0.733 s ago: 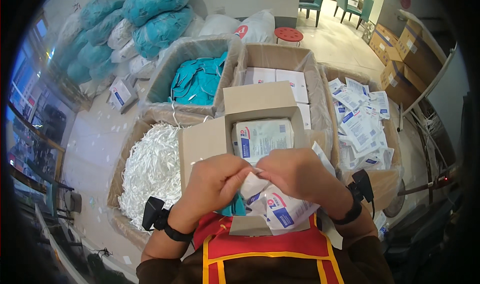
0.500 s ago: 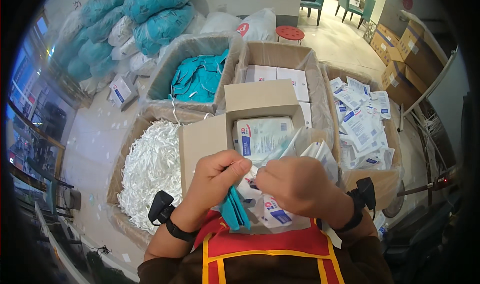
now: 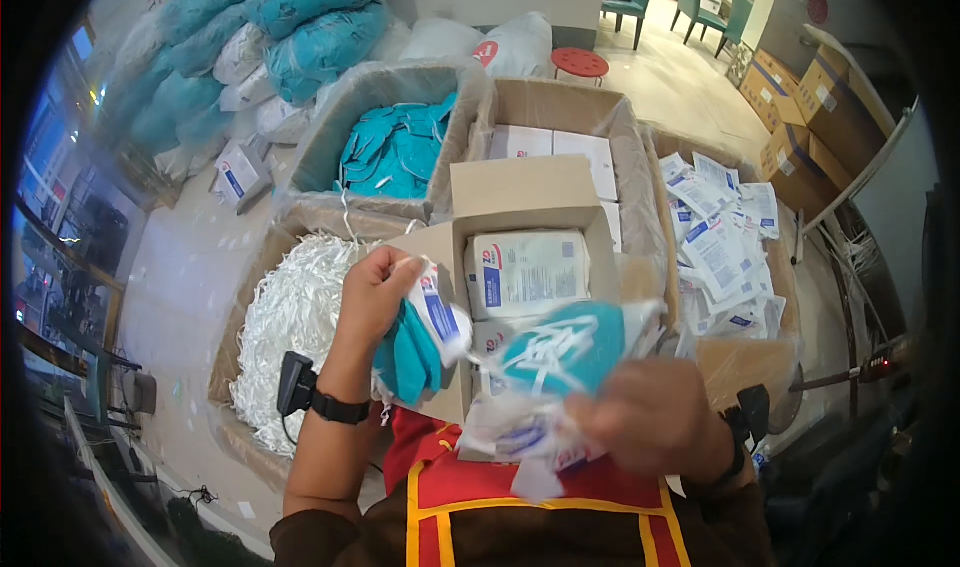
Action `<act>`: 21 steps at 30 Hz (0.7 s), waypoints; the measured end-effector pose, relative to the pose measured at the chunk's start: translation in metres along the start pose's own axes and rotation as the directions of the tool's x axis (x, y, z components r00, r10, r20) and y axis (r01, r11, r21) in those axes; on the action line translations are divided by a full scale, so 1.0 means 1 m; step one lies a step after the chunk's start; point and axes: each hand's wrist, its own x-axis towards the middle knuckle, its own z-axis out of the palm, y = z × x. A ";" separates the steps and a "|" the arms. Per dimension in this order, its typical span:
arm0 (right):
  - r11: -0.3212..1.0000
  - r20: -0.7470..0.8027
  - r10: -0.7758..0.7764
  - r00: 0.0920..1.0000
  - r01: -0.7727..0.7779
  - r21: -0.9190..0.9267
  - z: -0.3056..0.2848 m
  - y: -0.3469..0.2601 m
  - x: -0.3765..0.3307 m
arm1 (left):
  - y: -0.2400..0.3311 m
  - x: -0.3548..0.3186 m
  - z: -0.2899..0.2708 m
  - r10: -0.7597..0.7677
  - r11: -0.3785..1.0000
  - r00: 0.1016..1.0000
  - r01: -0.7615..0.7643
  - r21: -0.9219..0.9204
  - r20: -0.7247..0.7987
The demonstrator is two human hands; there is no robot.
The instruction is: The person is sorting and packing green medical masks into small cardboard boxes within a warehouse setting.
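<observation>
My left hand is closed around a small white packet with a blue label and several folded teal pieces, which look like face masks and hang below its fingers. On the right, my right hand is smeared by motion. Its fingers look closed at the edge of a crumpled white plastic packet. Just beyond that hand is a blurred teal mask with tangled white straps. Behind both hands stands an open cardboard box holding flat packs in clear wrapping.
A lined carton of white straps stands at the left. Behind it is a carton of teal masks, and at the right a carton of white packets. Stuffed bags are piled back left. A red stool stands at the back.
My hands have moved apart from their earlier meeting point. The left went up and left with the white packet and teal pieces; the right moved right and down. A teal mask with straps now shows between them.
</observation>
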 end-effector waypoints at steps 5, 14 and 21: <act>0.980 -0.183 0.099 0.978 -0.128 -0.153 0.013 0.032 0.001 | 0.063 -0.027 0.001 0.312 0.843 0.944 -0.221 0.490 -0.111; 0.992 -0.101 0.093 0.991 -0.101 -0.080 0.024 0.028 0.010 | 0.102 -0.077 0.025 0.313 0.697 0.662 -0.647 0.309 0.681; 0.995 0.127 0.081 0.989 -0.087 0.040 0.030 0.021 0.007 | 0.088 -0.081 0.036 0.364 0.695 0.633 -0.673 0.254 0.684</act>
